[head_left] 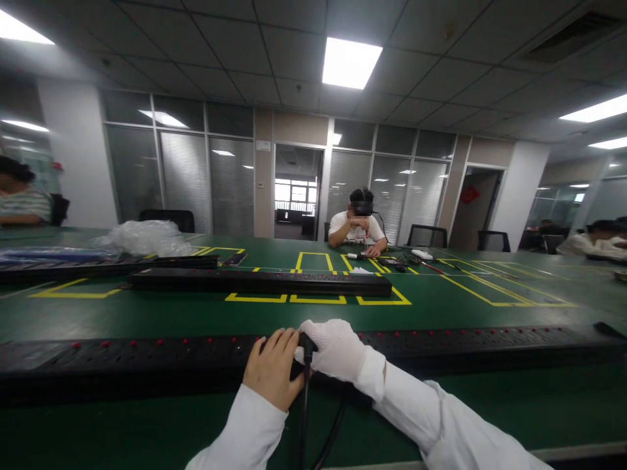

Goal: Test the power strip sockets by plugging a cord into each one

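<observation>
A long black power strip (455, 343) with a row of small red switches lies across the green table in front of me. My left hand (274, 367), bare below a white sleeve, grips the strip near its middle; the fingers bend over its top and the thumb is at the near side. Beside it my right hand (336, 346), in a white glove, closes on a black plug (308, 346) at the strip's top. From the plug a black cable (304, 418) runs down toward me. Whether the plug's pins sit in a socket is hidden.
Beyond lies a second black power strip (264, 282) among yellow tape marks. Clear plastic wrap (144, 238) is heaped at the left. A co-worker (360, 222) sits across the table near cables and small devices. Another black cable (333, 434) hangs near my wrists.
</observation>
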The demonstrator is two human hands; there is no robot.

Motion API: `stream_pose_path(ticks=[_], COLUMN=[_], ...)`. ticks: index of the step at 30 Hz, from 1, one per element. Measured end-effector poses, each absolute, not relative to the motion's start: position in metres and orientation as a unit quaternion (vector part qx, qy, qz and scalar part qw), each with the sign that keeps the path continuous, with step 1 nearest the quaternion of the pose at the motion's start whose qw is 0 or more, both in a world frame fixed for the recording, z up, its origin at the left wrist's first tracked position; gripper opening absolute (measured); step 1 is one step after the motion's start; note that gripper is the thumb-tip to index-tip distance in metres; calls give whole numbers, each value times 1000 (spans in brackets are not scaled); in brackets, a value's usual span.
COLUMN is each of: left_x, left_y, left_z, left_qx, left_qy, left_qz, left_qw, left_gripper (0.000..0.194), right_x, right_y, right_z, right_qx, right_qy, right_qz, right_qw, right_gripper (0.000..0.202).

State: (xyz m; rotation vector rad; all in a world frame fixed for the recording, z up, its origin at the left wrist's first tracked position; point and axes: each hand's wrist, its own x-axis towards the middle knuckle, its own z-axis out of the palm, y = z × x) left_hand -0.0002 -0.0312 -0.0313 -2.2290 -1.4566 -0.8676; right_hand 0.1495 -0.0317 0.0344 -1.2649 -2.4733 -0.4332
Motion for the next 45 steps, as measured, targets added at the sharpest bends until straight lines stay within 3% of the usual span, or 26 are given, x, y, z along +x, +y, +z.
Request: stream_pose_path(ticks=[33,45], left_x=[0,1], left_y=[-35,-35], left_z=[-26,-26], left_qx=[-791,-789], left_qy=[-516,-518], left_qz=[-285,-285], left_qw=[164,168], left_gripper=[49,51], right_x=[136,139], right_y=[-34,-36], right_z=[35,31], right_qx=[-476,-487], right_qy=[-837,-833], right_qz=[-209,-196], right_qw=[173,177], right_gripper=[22,29])
